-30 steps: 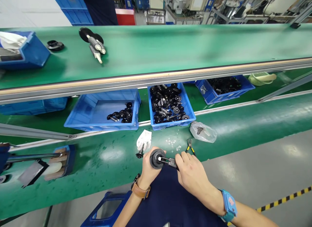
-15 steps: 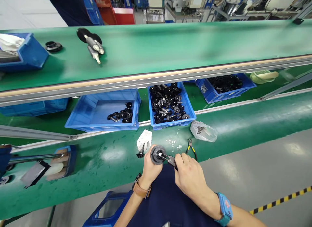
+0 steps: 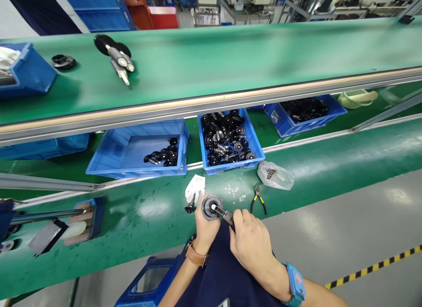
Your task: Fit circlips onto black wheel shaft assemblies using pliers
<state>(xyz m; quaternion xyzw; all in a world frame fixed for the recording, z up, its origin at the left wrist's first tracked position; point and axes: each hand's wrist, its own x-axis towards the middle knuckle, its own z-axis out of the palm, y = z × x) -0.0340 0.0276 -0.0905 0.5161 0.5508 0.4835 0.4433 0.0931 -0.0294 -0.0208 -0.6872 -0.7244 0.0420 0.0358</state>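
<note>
My left hand (image 3: pixel 207 228) is closed around a round dark grey part (image 3: pixel 208 209) with a white tip at its centre. My right hand (image 3: pixel 252 239) grips a pair of pliers (image 3: pixel 227 216), whose narrow jaws touch the middle of that part. Just beyond my left hand a white glove (image 3: pixel 195 188) lies on the green bench, with a black part (image 3: pixel 190 208) beside it. Several small white rings (image 3: pixel 233 191) are scattered on the bench. A second pair of pliers (image 3: pixel 258 200), with yellow and black handles, lies to their right.
Behind the bench stand a blue bin with a few black parts (image 3: pixel 112 155), a fuller blue bin (image 3: pixel 211 169) and another at right (image 3: pixel 286 129). A clear plastic bag (image 3: pixel 280 178) holds small dark pieces. A press-like fixture (image 3: pixel 84 219) stands left. A raised green belt (image 3: pixel 231 56) crosses behind.
Both hands have shifted slightly left, with the round part and the pliers still held together. More of the yellow-handled pliers shows now. The camera view has moved a little.
</note>
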